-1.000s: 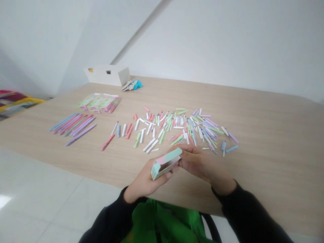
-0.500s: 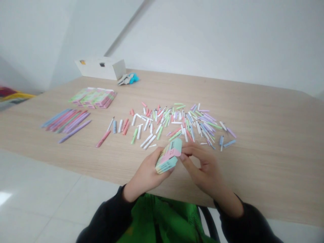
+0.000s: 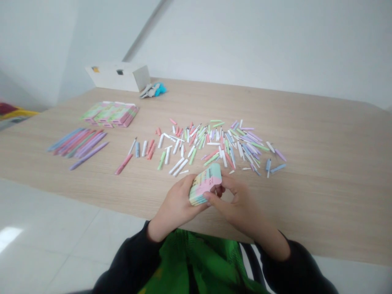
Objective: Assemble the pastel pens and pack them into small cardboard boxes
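Observation:
Over the table's near edge, my left hand (image 3: 176,206) is closed around a small pastel carton (image 3: 204,183) in mint, pink and yellow, with print on its face. My right hand (image 3: 239,200) grips the carton's right end, thumb on the lower edge and fingertips partly hidden behind it. Just beyond the hands lies a wide scatter of pen parts (image 3: 200,141), short tubes in white, green, red, blue and purple, some with dark tips. A pink pen piece (image 3: 123,164) lies apart on the left.
To the left, several long pastel pens (image 3: 79,141) lie side by side, one purple pen (image 3: 89,156) slightly apart. Behind them are stacked pink and green packs (image 3: 110,113). A white box (image 3: 118,77) and a crumpled grey and blue item (image 3: 153,90) stand at the back by the wall.
My right hand has moved in from beside the carton and now grips its right end. The carton has turned so that its printed face shows more. The view has shifted slightly.

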Demonstrator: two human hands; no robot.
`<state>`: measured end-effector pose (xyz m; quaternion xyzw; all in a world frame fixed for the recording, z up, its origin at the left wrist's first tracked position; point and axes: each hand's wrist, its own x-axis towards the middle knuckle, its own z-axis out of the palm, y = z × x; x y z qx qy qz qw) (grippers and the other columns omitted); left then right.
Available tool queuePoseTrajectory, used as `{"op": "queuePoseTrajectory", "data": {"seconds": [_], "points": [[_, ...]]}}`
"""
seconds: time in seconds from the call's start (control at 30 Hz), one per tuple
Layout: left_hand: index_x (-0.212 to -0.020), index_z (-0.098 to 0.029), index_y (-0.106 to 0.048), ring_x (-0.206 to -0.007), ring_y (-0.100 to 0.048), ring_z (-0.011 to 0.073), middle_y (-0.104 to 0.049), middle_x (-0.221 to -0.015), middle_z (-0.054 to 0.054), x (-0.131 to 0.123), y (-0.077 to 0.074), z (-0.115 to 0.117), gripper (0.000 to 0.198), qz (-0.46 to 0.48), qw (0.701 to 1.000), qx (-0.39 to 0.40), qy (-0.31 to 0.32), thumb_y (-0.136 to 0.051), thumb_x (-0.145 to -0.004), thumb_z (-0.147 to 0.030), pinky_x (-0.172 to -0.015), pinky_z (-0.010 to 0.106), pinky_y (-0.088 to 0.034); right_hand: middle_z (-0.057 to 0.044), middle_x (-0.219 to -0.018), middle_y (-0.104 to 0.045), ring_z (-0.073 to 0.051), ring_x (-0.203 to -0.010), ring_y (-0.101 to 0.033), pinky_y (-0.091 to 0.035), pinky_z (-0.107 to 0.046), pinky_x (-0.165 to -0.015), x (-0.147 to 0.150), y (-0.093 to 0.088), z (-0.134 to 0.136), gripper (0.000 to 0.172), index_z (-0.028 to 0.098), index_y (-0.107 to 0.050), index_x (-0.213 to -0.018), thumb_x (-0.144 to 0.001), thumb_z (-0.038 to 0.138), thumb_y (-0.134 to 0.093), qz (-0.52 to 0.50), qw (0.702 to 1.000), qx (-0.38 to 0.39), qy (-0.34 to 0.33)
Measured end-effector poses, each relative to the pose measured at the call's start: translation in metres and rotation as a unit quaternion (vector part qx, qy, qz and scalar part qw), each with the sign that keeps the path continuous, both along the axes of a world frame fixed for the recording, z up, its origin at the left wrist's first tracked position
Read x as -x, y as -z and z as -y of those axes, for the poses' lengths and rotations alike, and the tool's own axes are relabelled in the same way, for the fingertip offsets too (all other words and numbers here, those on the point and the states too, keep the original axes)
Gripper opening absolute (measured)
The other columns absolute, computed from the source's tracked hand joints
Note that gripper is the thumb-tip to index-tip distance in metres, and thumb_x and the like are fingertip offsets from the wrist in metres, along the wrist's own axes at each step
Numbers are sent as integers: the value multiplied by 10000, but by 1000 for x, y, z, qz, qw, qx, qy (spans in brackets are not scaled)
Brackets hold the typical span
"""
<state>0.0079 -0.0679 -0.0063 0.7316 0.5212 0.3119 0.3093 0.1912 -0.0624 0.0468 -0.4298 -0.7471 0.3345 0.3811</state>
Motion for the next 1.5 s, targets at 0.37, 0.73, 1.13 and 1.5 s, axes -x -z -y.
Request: {"op": "queuePoseTrajectory", "data": {"seconds": [0.37,0.73,1.13,1.5], "points": [[-870,-172,-676,-762,-636,224,-690,-816,63,15,-14,1,532,181,964,96,171,-548,-911,-687,-745,340,-533,-87,-1157,-647,-227,-1103,-616,-498,-411,-958,-15,-23,-11,199,237,-621,-1171,-975,207,-597,68,973,-215,-55],[-912,-153,-684,-712,-605,187,-653,-791,63,39,-12,8,557,272,938,162,143,-610,-870,-703,-664,292,-520,-136,-1417,-610,-289,-1356,-547,-447,-509,-1128,8,-21,-21,367,240,-592,-1318,-953,261,-618,118,963,-165,-175],[-1601,-235,-217,-1033,-677,266,-657,-1305,157,97,-1,30,954,297,950,99,16,-741,-853,-510,-886,383,-551,-68,-1050,-734,-210,-984,-679,-531,-349,-879,88,-30,-58,71,199,-672,-981,-915,174,-682,127,930,-47,-342],[-1112,-142,-727,-695,-670,219,-744,-850,120,198,29,71,659,402,893,101,-176,-615,-850,-736,-637,320,-566,-65,-1009,-774,-176,-917,-724,-558,-323,-854,246,-26,-159,151,165,-726,-1023,-941,272,-659,150,879,66,-449]]}}
